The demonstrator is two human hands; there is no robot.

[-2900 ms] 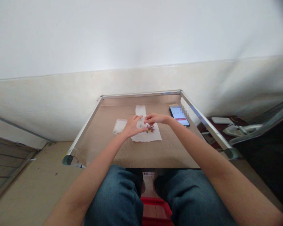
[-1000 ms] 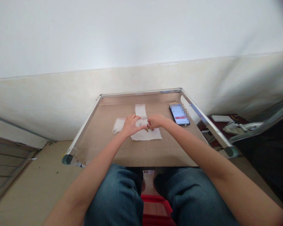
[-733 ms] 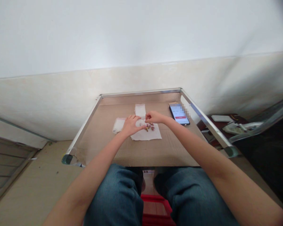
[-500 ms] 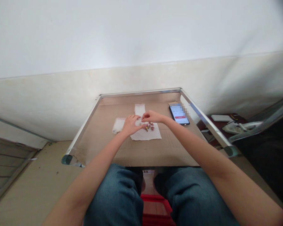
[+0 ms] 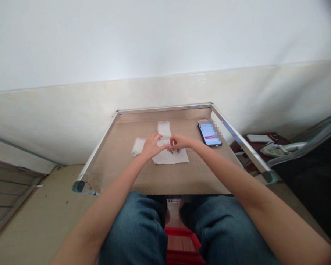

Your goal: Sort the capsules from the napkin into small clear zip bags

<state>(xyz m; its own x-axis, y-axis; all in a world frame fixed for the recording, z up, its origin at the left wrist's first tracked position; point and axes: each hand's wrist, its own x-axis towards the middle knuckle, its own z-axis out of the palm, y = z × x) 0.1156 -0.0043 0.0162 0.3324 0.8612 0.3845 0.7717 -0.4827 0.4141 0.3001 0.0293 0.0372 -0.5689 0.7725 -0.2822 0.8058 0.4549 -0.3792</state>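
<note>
My left hand [image 5: 152, 145] is curved over the near edge of a small clear plastic bag [image 5: 163, 142], thumb and fingertips at its sides. Just right of it, my right hand [image 5: 180, 141] has thumb and fingers pinched together at the bag's right side; what they hold is too small to make out. Several small reddish-brown pieces [image 5: 172, 151] lie under the right fingers on a white sheet of paper [image 5: 171, 159], partly covered by the hands. Beyond the hands lies a stack of clear zip bags [image 5: 163, 127]. Another pile of clear bags [image 5: 138, 146] is left of my left hand.
The cardboard-covered table [image 5: 113, 165] has a raised metal frame [image 5: 165, 108] along its edges. A phone [image 5: 209, 133] with its screen lit lies at the back right. A pale wall stands behind, and a dark side table [image 5: 278, 140] with objects is on the right.
My right hand has moved slightly right and down, from beside the left fingertips to over the small pieces. My left hand stays nearly in place.
</note>
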